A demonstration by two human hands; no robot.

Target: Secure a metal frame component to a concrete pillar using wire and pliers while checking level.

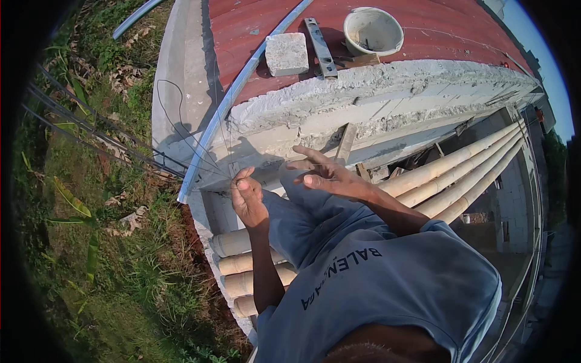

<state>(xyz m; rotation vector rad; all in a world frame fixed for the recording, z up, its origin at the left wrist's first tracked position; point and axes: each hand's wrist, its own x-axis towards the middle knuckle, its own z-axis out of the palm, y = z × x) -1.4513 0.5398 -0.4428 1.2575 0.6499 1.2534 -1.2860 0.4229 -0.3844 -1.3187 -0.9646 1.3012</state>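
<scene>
Thin wire (181, 109) seemingly reaches the left hand (248, 199)

Sunlit red roof (448, 27), rough wall (375, 97), grass (151, 290)

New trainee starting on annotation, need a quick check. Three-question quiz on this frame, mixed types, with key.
1. True or false: the white bucket stands to the right of the pale block in the picture.

2. Multiple choice: the fingers of the right hand are
A) balled into a fist
B) spread apart
C) hidden from view

3. Short answer: what colour is the roof surface that the bucket stands on?

Key: 1. True. 2. B. 3. Red.
</scene>
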